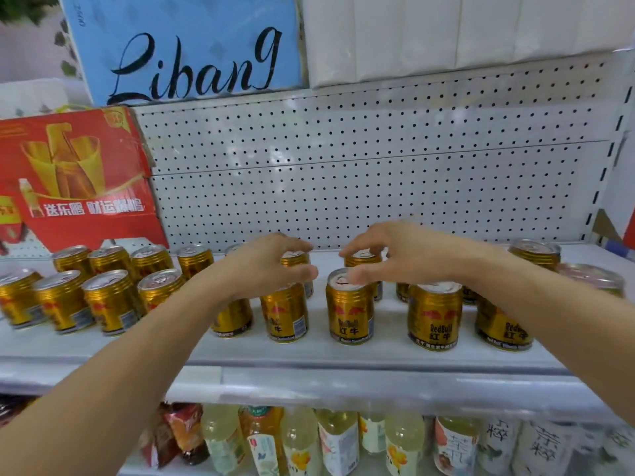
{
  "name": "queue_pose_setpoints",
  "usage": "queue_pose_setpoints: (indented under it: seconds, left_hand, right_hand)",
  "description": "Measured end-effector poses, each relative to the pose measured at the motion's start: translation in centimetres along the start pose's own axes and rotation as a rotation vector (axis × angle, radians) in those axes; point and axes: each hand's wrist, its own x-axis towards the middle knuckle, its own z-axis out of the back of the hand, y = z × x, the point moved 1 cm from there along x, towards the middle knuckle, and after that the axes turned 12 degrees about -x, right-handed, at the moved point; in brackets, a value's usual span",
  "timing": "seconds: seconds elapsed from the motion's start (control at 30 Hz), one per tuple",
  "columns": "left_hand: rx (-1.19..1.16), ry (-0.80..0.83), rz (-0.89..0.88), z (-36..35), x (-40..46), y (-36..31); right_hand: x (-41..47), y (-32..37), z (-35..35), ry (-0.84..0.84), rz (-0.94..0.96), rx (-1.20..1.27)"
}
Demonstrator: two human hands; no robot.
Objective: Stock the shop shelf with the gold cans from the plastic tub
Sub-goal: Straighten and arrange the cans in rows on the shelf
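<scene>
Several gold Red Bull cans stand in two rows on the white shelf (pixel 343 355). My left hand (pixel 271 262) reaches over the front row, and its curled fingers and thumb grip the top of a back-row gold can (pixel 296 258). My right hand (pixel 395 255) does the same on the neighbouring back-row gold can (pixel 363 259), with its thumb just above a front-row can (pixel 349 310). Both held cans stand upright on or just above the shelf. The plastic tub is out of view.
A red drink carton (pixel 75 180) leans at the shelf's back left, above a tight group of cans (pixel 103 297). A white pegboard (pixel 343 166) backs the shelf. Blue and white tissue packs (pixel 192 46) sit on top. Bottled drinks (pixel 309 441) fill the shelf below.
</scene>
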Motion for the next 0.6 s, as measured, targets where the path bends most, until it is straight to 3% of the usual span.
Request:
queue_pose_setpoints:
  seconds: [0.2, 0.6]
  left_hand:
    - [0.129, 0.163, 0.017, 0.3, 0.2, 2.0]
    - [0.041, 0.157, -0.151, -0.3, 0.6, 1.5]
  right_hand:
    - [1.5, 3.2, -2.7, 0.086, -0.053, -0.122]
    - [-0.3, 3.2, -1.9, 0.083, -0.113, -0.063]
